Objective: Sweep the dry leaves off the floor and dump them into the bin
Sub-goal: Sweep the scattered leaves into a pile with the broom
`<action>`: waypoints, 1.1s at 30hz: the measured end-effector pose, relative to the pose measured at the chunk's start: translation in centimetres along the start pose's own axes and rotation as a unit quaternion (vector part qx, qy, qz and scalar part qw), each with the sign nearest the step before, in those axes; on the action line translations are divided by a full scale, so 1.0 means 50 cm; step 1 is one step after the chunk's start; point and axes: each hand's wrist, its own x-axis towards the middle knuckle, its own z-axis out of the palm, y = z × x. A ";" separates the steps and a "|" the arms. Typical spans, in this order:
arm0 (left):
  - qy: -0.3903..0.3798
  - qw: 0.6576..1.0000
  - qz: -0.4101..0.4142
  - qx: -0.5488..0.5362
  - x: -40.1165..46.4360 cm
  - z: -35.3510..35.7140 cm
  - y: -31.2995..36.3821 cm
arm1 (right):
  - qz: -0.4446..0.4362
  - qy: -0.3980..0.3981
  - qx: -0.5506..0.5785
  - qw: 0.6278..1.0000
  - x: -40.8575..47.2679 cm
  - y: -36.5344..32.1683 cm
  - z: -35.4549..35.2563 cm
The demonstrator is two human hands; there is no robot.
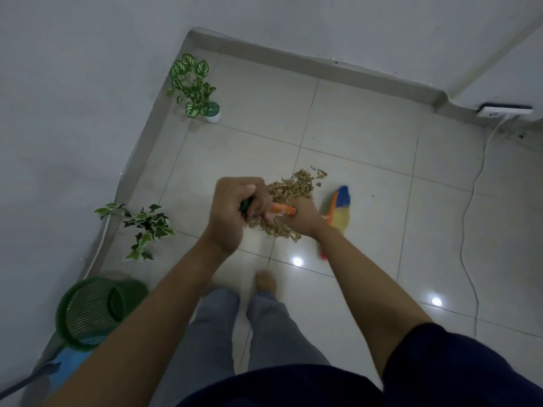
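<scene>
- Pale tiled floor (352, 118), corner by white walls.
- Both hands, left (232, 212) and right (302, 218), clenched round broom handle (280, 211).
- Dry leaves (289, 190) heaped beside bristles (340, 210); green bin (94, 311) well apart, rear-left.
- Best swept in short, low strokes, keeping heap tight.

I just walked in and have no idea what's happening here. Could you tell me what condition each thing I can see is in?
left hand: grips the broom handle's green end.
right hand: grips the orange part of the handle.
broom: held, bristles down by the floor.
dry leaves: gathered in one pile on the tiles.
green bin: open, no leaves visible inside.
two potted plants: upright near the wall.
</scene>
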 end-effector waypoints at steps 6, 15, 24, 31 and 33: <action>0.034 0.998 0.054 0.015 -0.003 -0.073 0.076 | -0.063 -0.002 0.002 0.998 0.041 -0.127 0.013; 0.027 0.997 0.067 0.011 0.062 -0.027 0.071 | -0.041 0.057 -0.011 0.997 0.012 -0.049 -0.100; 0.080 0.996 -0.021 0.036 0.034 -0.015 -0.040 | -0.018 -0.082 -0.133 0.988 0.114 -0.004 -0.070; 0.101 0.992 -0.013 0.074 -0.053 -0.113 0.010 | -0.101 -0.149 -0.176 0.968 0.124 -0.137 0.019; 0.064 0.994 0.036 0.077 -0.077 -0.130 0.047 | -0.126 -0.163 -0.168 0.964 0.115 -0.174 0.031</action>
